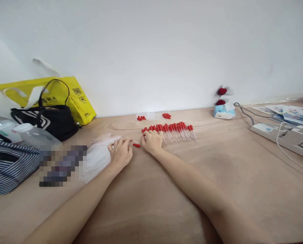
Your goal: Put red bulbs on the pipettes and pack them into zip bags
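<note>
A thin white stick with a red tip (136, 145) extends from the fingers of my left hand (121, 151), its red end toward my other hand. That left hand rests beside a pile of clear zip bags (100, 152), fingers bent. My right hand (152, 141) reaches over the left end of a row of red-tipped sticks (178, 127). Its fingers are curled down among the red ends, and the fingertips are hidden. Behind the row lies a clear zip bag (151, 116), with small red-tipped bundles (166, 116) at both its sides.
At left stand a striped bag (11, 166), a plastic bottle (37, 134), a black bag (52, 122) and a yellow bag (82, 105). A blurred-out item lies by the zip bags. Rightward are a tissue pack (224, 112) with red flowers, a power strip (283, 137) and papers (291, 113).
</note>
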`<state>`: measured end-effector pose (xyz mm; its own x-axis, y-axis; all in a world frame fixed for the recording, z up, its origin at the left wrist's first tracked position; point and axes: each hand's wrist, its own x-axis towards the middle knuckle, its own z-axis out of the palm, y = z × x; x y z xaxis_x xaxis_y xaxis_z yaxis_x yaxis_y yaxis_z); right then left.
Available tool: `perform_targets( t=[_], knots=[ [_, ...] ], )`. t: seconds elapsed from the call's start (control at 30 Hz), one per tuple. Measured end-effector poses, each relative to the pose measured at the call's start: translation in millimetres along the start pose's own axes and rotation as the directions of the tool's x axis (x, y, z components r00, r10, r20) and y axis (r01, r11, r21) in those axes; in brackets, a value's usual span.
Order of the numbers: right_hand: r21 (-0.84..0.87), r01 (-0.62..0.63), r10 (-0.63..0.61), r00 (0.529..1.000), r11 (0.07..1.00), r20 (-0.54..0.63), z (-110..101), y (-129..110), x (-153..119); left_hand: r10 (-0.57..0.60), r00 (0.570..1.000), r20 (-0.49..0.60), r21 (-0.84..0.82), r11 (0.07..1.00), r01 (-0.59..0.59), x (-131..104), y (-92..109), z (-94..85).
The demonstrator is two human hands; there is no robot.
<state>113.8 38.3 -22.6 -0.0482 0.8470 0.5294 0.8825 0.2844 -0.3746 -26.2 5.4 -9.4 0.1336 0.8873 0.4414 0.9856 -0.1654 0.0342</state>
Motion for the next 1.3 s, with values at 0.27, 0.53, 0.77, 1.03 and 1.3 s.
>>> perform_targets(
  t=[0.27,0.53,0.77,1.03,1.3],
  knots=[
    [0.002,0.277,-0.273,0.946,0.961,0.174,-6,-11,-12,0.134,0.99,0.04,0.187,0.972,-0.139,12,-21,11.8],
    [0.056,0.246,-0.25,0.963,0.968,0.102,-29,17,-32,0.569,0.807,0.156,0.196,0.783,-0.59,56,-26,14.1],
    [0.181,0.218,-0.224,0.974,0.959,0.016,-74,84,-68,0.654,0.744,0.138,0.183,0.721,-0.668,59,-27,16.9],
    [0.225,0.141,-0.137,0.99,0.964,-0.033,-86,121,-72,0.449,0.881,-0.146,-0.028,0.889,-0.457,44,-18,3.9],
    [0.181,0.237,-0.247,0.968,0.955,0.037,-84,112,-73,0.2,0.975,0.094,-0.621,0.778,-0.099,-4,20,-16.3]
  ],
)
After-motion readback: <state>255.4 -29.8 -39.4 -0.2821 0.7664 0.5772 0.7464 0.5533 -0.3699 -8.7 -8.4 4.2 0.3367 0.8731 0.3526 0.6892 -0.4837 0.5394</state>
